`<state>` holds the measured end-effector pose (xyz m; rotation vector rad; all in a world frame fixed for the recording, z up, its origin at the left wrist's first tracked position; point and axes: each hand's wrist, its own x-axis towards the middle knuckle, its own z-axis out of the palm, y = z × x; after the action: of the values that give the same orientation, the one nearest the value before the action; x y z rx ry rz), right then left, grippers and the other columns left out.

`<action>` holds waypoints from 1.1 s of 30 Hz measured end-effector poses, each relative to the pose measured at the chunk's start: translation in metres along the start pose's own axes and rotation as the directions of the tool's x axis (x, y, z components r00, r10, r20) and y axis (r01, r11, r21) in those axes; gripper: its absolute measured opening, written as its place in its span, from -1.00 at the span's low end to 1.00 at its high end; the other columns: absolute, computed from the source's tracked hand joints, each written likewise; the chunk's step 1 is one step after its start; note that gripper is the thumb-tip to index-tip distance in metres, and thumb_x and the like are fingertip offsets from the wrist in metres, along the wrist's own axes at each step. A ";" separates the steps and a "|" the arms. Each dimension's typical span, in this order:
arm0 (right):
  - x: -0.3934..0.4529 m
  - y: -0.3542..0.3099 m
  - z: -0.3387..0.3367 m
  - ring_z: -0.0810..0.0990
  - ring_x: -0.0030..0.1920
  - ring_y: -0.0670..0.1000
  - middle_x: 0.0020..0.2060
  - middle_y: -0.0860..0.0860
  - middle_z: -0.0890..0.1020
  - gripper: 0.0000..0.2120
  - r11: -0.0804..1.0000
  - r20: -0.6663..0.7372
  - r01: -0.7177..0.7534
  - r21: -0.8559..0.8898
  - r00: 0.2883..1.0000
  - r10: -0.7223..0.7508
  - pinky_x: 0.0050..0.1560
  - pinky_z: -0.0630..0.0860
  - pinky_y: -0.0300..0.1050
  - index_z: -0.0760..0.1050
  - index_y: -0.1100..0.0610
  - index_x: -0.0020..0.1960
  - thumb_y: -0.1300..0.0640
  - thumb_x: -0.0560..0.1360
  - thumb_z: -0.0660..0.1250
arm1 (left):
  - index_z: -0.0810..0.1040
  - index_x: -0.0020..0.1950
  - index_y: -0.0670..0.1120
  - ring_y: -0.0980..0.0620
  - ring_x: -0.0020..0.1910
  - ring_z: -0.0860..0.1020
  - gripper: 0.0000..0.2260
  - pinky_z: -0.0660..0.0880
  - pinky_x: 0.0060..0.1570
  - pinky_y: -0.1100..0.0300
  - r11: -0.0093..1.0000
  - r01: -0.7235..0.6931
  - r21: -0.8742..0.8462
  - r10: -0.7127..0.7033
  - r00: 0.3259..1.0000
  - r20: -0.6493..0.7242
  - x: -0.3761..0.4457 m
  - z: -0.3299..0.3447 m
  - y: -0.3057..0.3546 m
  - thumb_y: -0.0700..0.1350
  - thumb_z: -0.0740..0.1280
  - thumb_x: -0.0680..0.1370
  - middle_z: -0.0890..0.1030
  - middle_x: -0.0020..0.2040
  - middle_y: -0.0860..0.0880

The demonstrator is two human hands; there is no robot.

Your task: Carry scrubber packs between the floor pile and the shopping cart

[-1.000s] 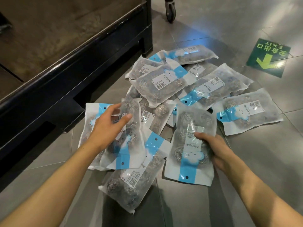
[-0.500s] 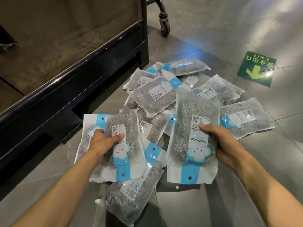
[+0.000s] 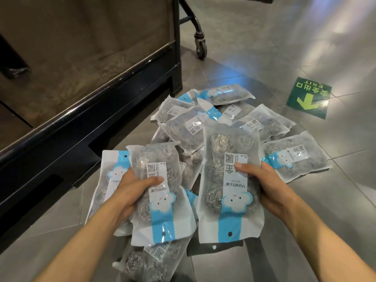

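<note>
My left hand (image 3: 130, 192) grips a clear packet of steel-wool scourers (image 3: 160, 208) with a blue band and a white cloud face, thumb across its front. My right hand (image 3: 266, 188) grips a second such packet (image 3: 225, 180) from its right side, thumb on the label. Both packets are lifted above a heap of several like packets (image 3: 189, 129) strewn on the grey tiled floor (image 3: 284, 241). One more packet (image 3: 146, 263) lies just below the left one, and another (image 3: 109, 165) lies behind my left hand.
A dark shelf unit with a black base (image 3: 61, 143) runs along the left. A trolley caster wheel (image 3: 201, 47) stands beyond its corner. A green exit-arrow sticker (image 3: 308, 97) is stuck on the floor at the right.
Both hands have closed on a packet each and raised them off the heap toward me. The view has tilted up, showing more of the shelf and the trolley wheel.
</note>
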<state>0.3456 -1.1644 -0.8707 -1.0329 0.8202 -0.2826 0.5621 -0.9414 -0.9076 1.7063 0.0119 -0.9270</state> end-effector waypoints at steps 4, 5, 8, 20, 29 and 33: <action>-0.013 -0.028 0.006 0.76 -0.09 0.14 0.00 0.23 0.74 -0.61 0.997 0.012 0.047 -0.054 0.999 -0.046 -0.16 0.70 -0.04 0.61 0.27 0.19 0.20 0.38 0.46 | 0.60 0.23 -0.22 -0.14 -0.13 0.75 -0.60 0.70 -0.22 0.06 0.985 -0.152 -0.078 0.158 0.985 0.073 -0.033 0.004 0.042 -0.38 0.49 0.41 0.75 0.00 -0.22; -0.019 -0.042 0.009 0.76 -0.09 0.14 0.01 0.22 0.75 -0.60 0.996 0.010 0.058 -0.072 0.998 -0.057 -0.17 0.69 -0.05 0.61 0.26 0.19 0.19 0.37 0.47 | 0.60 0.23 -0.21 -0.14 -0.12 0.75 -0.60 0.70 -0.21 0.06 0.977 -0.193 -0.085 0.201 0.975 0.093 -0.043 0.006 0.060 -0.39 0.48 0.41 0.75 0.00 -0.21; -0.047 -0.099 0.023 0.76 -0.07 0.14 0.02 0.20 0.75 -0.51 0.990 -0.015 0.087 -0.107 0.996 -0.089 -0.17 0.68 -0.07 0.61 0.25 0.22 0.14 0.30 0.50 | 0.58 0.22 -0.16 -0.13 -0.07 0.75 -0.59 0.69 -0.20 0.07 0.958 -0.277 -0.072 0.284 0.948 0.145 -0.084 0.008 0.125 -0.40 0.48 0.41 0.75 0.01 -0.16; -0.325 -0.521 0.144 0.76 -0.17 0.09 -0.07 0.15 0.77 -0.63 0.959 0.018 0.209 -0.194 0.978 -0.209 -0.21 0.69 -0.07 0.65 0.23 0.11 0.18 0.31 0.49 | 0.63 0.17 -0.13 -0.10 -0.05 0.74 -0.46 0.68 -0.12 0.05 0.904 -0.426 0.041 0.409 0.889 0.207 -0.406 -0.037 0.534 -0.20 0.59 0.20 0.77 -0.01 -0.09; -0.513 -0.763 0.221 0.74 -0.17 0.06 -0.11 0.10 0.75 -0.71 0.858 0.110 0.488 -0.159 0.873 -0.475 -0.18 0.69 -0.06 0.63 0.20 0.11 0.16 0.39 0.46 | 0.65 0.18 -0.13 -0.10 -0.07 0.75 -0.44 0.68 -0.18 0.07 0.756 -0.653 -0.040 0.649 0.740 0.178 -0.627 -0.069 0.753 -0.21 0.63 0.18 0.76 0.01 -0.09; -0.547 -0.807 0.243 0.74 -0.15 0.08 -0.10 0.09 0.75 -0.76 0.811 0.144 0.563 -0.159 0.826 -0.545 -0.19 0.68 -0.07 0.62 0.21 0.14 0.20 0.48 0.43 | 0.67 0.13 -0.11 -0.09 -0.05 0.75 -0.66 0.68 -0.18 0.10 0.701 -0.709 -0.074 0.710 0.684 0.168 -0.672 -0.076 0.800 -0.28 0.55 0.37 0.76 0.01 -0.09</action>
<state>0.2771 -1.1069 0.1299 -1.4562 0.4468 -0.6595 0.5036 -0.8751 0.1364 1.4200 -0.7369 -0.4731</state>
